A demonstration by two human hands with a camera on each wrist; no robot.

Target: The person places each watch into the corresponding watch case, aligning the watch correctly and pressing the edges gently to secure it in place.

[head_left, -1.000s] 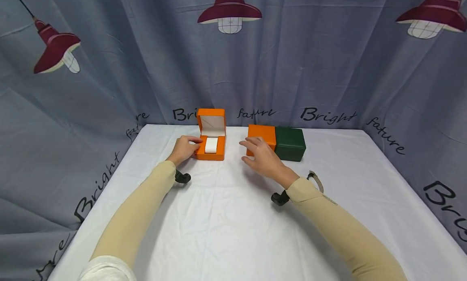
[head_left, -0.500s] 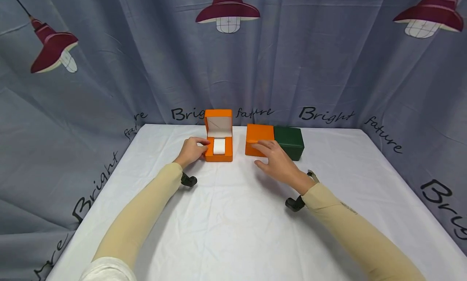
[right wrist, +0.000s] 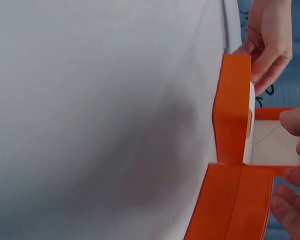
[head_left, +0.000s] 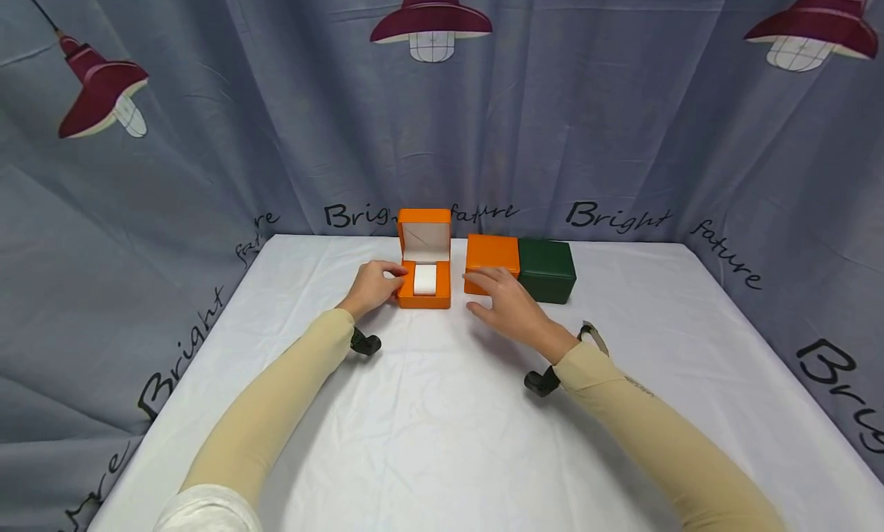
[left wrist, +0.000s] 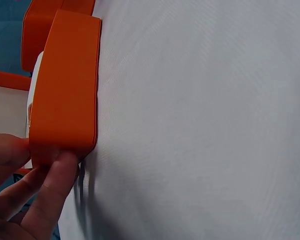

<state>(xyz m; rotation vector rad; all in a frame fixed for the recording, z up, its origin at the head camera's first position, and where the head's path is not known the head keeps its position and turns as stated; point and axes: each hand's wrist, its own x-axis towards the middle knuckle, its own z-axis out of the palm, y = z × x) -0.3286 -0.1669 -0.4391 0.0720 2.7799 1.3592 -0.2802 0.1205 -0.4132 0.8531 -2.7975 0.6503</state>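
In the head view an orange watch box [head_left: 424, 301] stands on the white table with its lid [head_left: 424, 216] raised and a white cushion [head_left: 424, 279] inside. My left hand [head_left: 373, 288] grips its left side; the left wrist view shows thumb and fingers around that corner of the box [left wrist: 65, 85]. My right hand [head_left: 507, 305] is held with fingers spread, overlapping the front of a lidded orange box [head_left: 492, 249]; nothing is in its grasp. In the right wrist view its fingers [right wrist: 295, 122] appear beside the raised lid.
A dark green box [head_left: 548, 267] stands against the right side of the lidded orange box. A narrow gap lies between the two orange boxes. Behind the white-covered table [head_left: 442, 424] hangs a grey-blue curtain [head_left: 587, 117] with printed lamps and lettering.
The raised-lid watch box has slid to the right with my left hand on it, closer to the other boxes. My right hand shifted right, then back left.
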